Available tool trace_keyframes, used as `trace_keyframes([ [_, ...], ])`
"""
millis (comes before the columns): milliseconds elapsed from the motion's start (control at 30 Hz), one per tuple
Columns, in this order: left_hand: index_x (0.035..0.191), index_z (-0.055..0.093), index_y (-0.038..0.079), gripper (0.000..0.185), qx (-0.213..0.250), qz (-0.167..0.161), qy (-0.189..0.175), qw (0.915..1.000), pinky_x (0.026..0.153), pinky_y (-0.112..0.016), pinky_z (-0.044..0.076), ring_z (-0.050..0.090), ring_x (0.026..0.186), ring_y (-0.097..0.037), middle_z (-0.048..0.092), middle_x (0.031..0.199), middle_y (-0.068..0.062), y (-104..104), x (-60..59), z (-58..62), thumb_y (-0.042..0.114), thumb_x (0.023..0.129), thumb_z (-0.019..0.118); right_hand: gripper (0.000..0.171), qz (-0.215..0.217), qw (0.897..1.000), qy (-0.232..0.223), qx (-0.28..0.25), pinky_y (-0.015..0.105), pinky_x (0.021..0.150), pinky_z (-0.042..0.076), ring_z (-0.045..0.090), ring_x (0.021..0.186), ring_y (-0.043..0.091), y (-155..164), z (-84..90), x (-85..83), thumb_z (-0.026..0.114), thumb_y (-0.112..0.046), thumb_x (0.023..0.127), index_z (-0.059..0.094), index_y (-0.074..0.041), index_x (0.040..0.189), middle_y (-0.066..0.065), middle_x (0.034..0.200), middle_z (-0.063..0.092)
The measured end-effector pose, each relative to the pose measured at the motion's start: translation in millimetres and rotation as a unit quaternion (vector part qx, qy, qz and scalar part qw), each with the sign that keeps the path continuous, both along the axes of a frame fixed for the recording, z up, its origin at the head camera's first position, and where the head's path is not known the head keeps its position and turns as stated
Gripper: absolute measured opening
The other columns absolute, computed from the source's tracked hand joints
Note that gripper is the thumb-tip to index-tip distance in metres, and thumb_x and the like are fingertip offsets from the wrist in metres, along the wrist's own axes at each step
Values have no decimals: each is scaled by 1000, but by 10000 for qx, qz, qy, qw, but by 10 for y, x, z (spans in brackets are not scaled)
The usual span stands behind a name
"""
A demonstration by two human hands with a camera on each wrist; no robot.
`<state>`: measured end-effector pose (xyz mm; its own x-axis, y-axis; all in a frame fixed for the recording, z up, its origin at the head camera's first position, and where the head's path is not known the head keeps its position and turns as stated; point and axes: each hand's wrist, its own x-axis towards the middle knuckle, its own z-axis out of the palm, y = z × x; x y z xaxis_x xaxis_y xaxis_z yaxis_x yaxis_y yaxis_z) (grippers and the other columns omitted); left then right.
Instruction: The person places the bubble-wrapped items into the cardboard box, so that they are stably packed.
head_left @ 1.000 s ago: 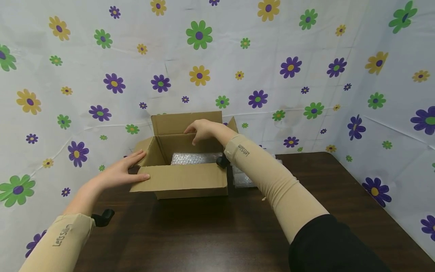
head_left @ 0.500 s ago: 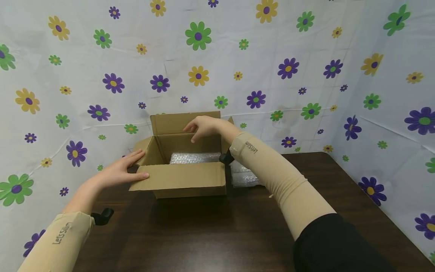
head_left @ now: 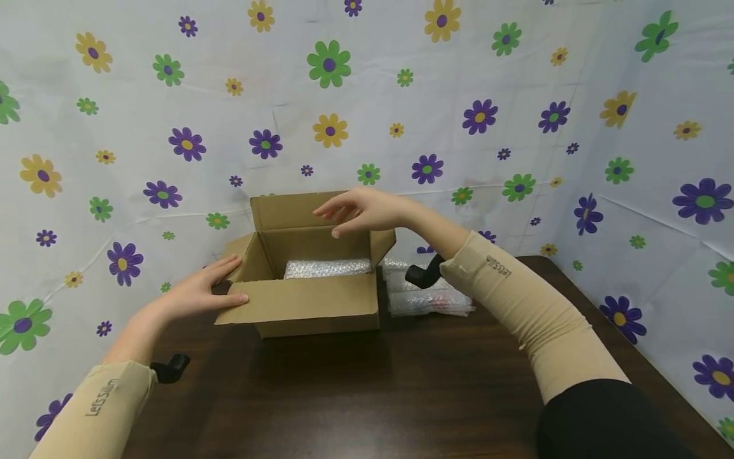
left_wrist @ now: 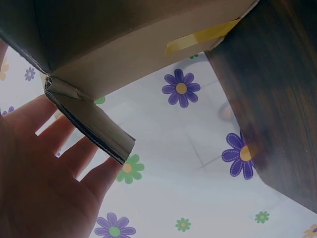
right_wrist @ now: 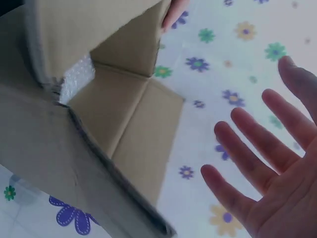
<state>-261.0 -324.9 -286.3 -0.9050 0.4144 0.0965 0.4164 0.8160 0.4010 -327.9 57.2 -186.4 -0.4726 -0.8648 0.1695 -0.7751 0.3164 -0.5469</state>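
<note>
An open cardboard box (head_left: 309, 280) sits on the dark table (head_left: 401, 395), bubble wrap (head_left: 327, 268) inside. The left hand (head_left: 201, 290) rests flat-fingered on its left flap; the right hand (head_left: 361, 210) hovers spread above, holding nothing.

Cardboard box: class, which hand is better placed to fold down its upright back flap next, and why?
Probably the right hand: it hovers open beside the cardboard box's back flap. The left hand rests on the left flap, steadying the box.
</note>
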Motion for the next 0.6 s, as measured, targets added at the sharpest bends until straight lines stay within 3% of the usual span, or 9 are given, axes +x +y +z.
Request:
trace_keyframes([
  [167, 152, 26, 1, 89, 39, -2, -20, 10000, 104, -69, 20, 16, 140, -50, 19, 156, -25, -19, 8, 2, 42, 86, 71, 49, 103, 9982, 367, -457, 46, 101, 43, 56, 119, 16, 334, -80, 276, 68, -22, 92, 55, -13, 139, 0, 136, 56],
  [300, 153, 25, 2, 90, 66, 10, -102, 9999, 103, -71, 19, 15, 140, -50, 18, 157, -25, -31, 22, 15, 42, 87, 71, 49, 73, 9948, 608, -817, 47, 98, 45, 58, 116, 15, 587, -220, 437, 70, -20, 91, 56, -14, 138, -1, 132, 59],
  [467, 153, 24, 1, 90, 45, -4, -136, 9999, 102, -72, 20, 15, 140, -51, 18, 156, -26, -14, 17, 24, 41, 87, 71, 53, -121, 9909, 551, -1219, 47, 98, 45, 57, 116, 18, 875, -455, 533, 72, -15, 89, 55, -11, 139, 6, 132, 60],
  [600, 152, 25, 1, 90, 30, -15, -147, 9999, 102, -71, 20, 15, 140, -51, 18, 156, -26, 5, 19, 24, 42, 86, 71, 56, -517, 9850, 510, -1564, 49, 98, 44, 57, 117, 21, 1104, -682, 552, 73, -13, 87, 52, -10, 140, 9, 134, 58],
])
